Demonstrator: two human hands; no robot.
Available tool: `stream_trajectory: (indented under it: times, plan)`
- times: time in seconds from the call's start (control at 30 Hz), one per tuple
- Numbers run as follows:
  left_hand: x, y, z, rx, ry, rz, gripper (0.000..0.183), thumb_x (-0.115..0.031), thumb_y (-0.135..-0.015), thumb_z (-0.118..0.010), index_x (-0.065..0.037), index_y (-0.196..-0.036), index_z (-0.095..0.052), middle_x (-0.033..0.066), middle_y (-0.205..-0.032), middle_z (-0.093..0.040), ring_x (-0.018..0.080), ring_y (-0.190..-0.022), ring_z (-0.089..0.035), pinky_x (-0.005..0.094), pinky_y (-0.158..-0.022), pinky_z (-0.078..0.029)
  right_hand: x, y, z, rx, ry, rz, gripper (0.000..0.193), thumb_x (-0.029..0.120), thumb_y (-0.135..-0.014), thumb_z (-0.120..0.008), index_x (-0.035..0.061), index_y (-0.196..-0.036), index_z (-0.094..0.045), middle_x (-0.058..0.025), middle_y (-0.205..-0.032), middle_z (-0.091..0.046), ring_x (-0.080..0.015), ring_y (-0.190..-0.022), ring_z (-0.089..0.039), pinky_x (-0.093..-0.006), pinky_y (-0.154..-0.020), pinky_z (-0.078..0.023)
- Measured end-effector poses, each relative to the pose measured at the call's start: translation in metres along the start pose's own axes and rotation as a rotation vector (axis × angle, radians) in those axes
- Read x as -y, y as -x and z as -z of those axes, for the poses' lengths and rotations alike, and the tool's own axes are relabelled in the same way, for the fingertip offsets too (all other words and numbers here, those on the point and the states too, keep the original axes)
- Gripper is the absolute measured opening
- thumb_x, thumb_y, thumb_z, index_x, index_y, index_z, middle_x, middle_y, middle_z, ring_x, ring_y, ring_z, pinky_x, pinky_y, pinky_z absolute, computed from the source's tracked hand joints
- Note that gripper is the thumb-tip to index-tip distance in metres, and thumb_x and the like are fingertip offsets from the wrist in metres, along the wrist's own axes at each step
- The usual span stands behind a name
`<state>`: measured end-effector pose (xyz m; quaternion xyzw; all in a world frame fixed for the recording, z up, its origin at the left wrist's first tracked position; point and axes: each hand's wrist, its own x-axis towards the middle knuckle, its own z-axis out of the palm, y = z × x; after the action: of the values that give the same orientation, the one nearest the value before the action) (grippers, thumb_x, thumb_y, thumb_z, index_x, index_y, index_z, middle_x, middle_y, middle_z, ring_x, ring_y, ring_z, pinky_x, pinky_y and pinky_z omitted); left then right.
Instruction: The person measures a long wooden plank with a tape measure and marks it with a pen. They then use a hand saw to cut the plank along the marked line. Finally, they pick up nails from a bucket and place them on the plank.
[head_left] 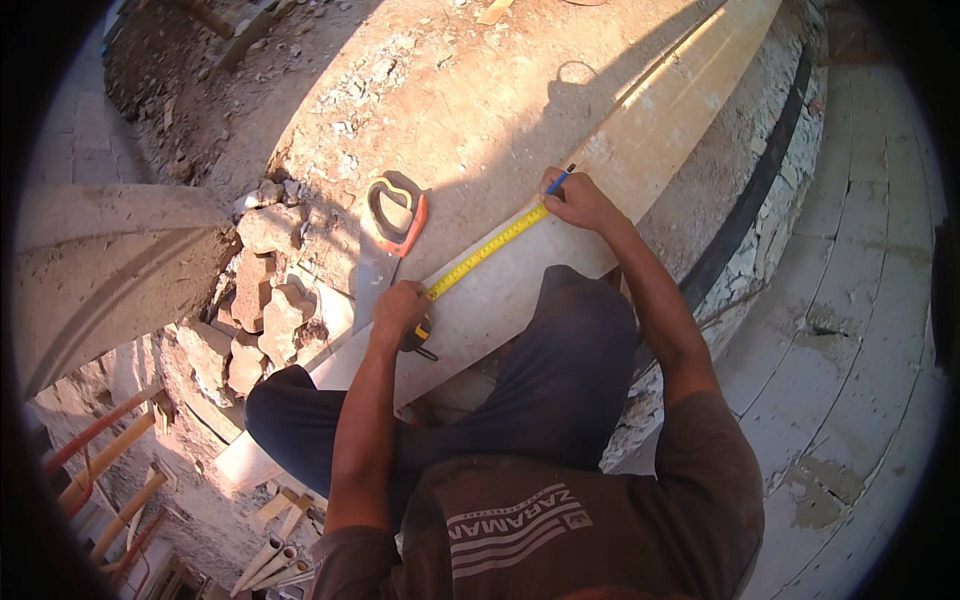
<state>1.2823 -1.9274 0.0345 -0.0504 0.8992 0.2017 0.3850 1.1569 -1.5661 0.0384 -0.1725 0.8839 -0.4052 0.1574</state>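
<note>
Now, left hand (402,307): just left of the view's centre, toward 9 o'clock, its fingers closed around the case of the tape measure (415,334), which is black and yellow with a dark strap loop showing at its lower end.
Right hand (582,203): toward 1 o'clock from the centre, grasping a slim blue stick (562,179), pen or pencil, with a dark tip pointing to 1 o'clock; its fingers are also at the far end of the yellow blade (487,247).
Yellow blade: drawn out straight between the two hands, along the 10 o'clock edge of the board.
Board (480,310): long and pale, slanting from 1 o'clock down to 8 o'clock, the person's bent legs (570,340) up against it.
Handsaw (412,238): toward 11 o'clock from the centre, its orange and yellow handle on the dirt, the grey blade running down to the board near the left hand.
Broken paving blocks (285,315): heaped at 9 o'clock.
Black pipe (755,190): toward 2 o'clock, along the rubble strip.
Wooden poles (112,455): at 8 o'clock, side by side.
</note>
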Motion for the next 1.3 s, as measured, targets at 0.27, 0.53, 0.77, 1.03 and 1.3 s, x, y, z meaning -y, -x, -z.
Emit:
stream_trajectory:
  times: [0.27, 0.53, 0.77, 1.03, 1.3]
  plan:
    - [-0.003, 0.002, 0.005, 0.015, -0.018, 0.015, 0.027, -0.031, -0.085, -0.061, -0.013, -0.101, -0.075, 0.0149, -0.099, -0.072, 0.0358, -0.094, -0.069, 0.045, -0.084, -0.053, 0.0, -0.001, -0.001, 0.011, 0.034, -0.005, 0.022, 0.02, -0.082, -0.06, 0.002, -0.094, -0.056, -0.0253, -0.074, -0.062, -0.0441, -0.076, -0.063, -0.0491, -0.069, -0.048]
    - [-0.002, 0.001, 0.005, 0.016, -0.003, 0.0, 0.027, -0.031, -0.085, -0.061, -0.013, -0.1, -0.074, 0.0151, -0.1, -0.072, 0.0357, -0.094, -0.068, 0.0454, -0.084, -0.053, -0.001, -0.001, -0.001, -0.005, -0.002, 0.006, 0.021, 0.02, -0.082, -0.06, 0.0032, -0.095, -0.057, -0.0229, -0.072, -0.062, -0.0428, -0.073, -0.063, -0.0479, -0.067, -0.048]
    - [0.0, 0.001, 0.002, -0.013, 0.0, -0.005, 0.027, -0.029, -0.085, -0.06, -0.012, -0.098, -0.075, 0.0153, -0.098, -0.072, 0.0356, -0.093, -0.069, 0.045, -0.082, -0.053, -0.001, 0.001, -0.001, 0.008, -0.058, -0.01, 0.02, 0.02, -0.083, -0.06, 0.0033, -0.093, -0.057, -0.0202, -0.07, -0.061, -0.0391, -0.068, -0.062, -0.0453, -0.065, -0.047]
    - [-0.005, 0.005, 0.005, -0.014, -0.015, -0.033, 0.027, -0.031, -0.086, -0.06, -0.01, -0.097, -0.074, 0.0173, -0.096, -0.072, 0.0373, -0.093, -0.068, 0.0467, -0.081, -0.052, -0.001, 0.011, 0.002, -0.198, -0.234, -0.086, 0.014, 0.015, -0.087, -0.062, 0.0038, -0.094, -0.061, -0.0107, -0.077, -0.065, -0.0224, -0.071, -0.063, -0.0364, -0.064, -0.048]
    - [-0.025, 0.05, -0.03, 0.199, 0.009, -0.145, 0.028, -0.032, -0.089, -0.06, -0.007, -0.097, -0.072, 0.018, -0.091, -0.071, 0.0373, -0.089, -0.068, 0.0461, -0.08, -0.051, -0.009, 0.138, 0.021, -0.685, -0.544, -0.405, 0.013, 0.014, -0.095, -0.062, 0.0048, -0.105, -0.063, -0.0001, -0.082, -0.063, -0.0065, -0.071, -0.057, -0.0233, -0.063, -0.047]
